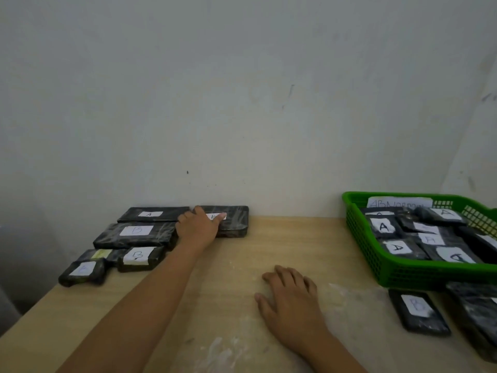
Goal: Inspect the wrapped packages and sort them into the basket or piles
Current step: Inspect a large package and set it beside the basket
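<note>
A person's left hand (200,224) reaches across the wooden table (282,246) to the sorted piles by the wall, fingers laid flat on the back package (231,220), covering part of its white label — the placing step, by the look of it, with the package set down beside its neighbours. The hand grips nothing; its fingers lie straight on the black wrap.

At far left sit two small packages, one with a faint label (82,271) and one tagged B (139,258); behind them a long B package (135,234) and, against the wall, an A package (153,214). All are dark, glossy-wrapped blocks with handwritten paper tags.

Mid-table, the right hand (290,300) rests palm down on the bare wood, fingers relaxed and holding nothing.

At right, a green basket (376,254) carrying a sign that seems to read "ABNORMAL" holds a jumble of packages, mostly marked A. In front of it lie two unsorted ones — a B package (419,310) and a larger dark one (476,313) cut off by the frame edge.

The next move likely calls for lifting the left hand clear and reaching right for one of those two.
</note>
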The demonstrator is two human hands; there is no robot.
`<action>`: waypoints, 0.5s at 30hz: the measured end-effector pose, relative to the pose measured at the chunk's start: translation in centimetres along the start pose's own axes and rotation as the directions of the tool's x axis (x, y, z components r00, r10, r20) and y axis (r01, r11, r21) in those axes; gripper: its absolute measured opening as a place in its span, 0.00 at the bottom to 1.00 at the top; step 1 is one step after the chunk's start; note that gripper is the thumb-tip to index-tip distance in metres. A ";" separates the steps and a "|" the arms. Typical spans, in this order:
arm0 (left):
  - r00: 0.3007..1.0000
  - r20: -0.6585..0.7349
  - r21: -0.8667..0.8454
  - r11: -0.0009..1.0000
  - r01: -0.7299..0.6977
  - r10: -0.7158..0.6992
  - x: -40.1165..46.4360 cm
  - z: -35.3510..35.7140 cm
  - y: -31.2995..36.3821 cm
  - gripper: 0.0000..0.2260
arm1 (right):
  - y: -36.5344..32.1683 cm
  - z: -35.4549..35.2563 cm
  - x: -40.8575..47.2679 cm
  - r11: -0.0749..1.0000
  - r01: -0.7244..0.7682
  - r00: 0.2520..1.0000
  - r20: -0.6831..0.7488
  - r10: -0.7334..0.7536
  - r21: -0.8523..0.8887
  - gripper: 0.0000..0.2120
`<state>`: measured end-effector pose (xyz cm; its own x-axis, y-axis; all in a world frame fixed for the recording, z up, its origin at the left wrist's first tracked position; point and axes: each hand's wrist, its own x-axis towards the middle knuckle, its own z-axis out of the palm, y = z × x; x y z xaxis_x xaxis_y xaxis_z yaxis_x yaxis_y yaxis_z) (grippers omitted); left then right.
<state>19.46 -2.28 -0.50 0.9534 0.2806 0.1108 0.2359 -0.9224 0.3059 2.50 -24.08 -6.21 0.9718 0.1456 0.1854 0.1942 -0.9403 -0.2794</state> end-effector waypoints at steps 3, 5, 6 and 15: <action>1.000 -0.020 -0.037 0.999 -0.004 0.003 0.8 1.0 0.1 0.41 | 0.0 0.2 0.3 1.000 -0.014 1.000 0.023 0.014 -0.020 0.36; 0.998 -0.057 -0.090 0.996 -0.006 0.001 0.7 1.4 0.2 0.43 | 0.0 0.3 0.3 0.999 -0.008 0.999 -0.040 0.007 -0.033 0.30; 0.997 -0.069 -0.131 0.991 0.007 -0.016 0.5 1.4 0.2 0.46 | 0.0 0.3 0.2 1.000 -0.001 1.000 -0.031 0.000 -0.027 0.30; 0.998 -0.064 -0.592 0.806 -0.016 -0.027 -2.8 0.5 -0.7 0.43 | 0.3 -0.6 -0.2 0.993 -0.017 0.996 0.090 0.006 0.119 0.32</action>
<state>16.75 -2.55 -1.50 0.9327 0.3219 0.1627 0.0634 -0.5903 0.8047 2.23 -24.57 -5.74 0.9810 0.1674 0.0978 0.1925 -0.8994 -0.3925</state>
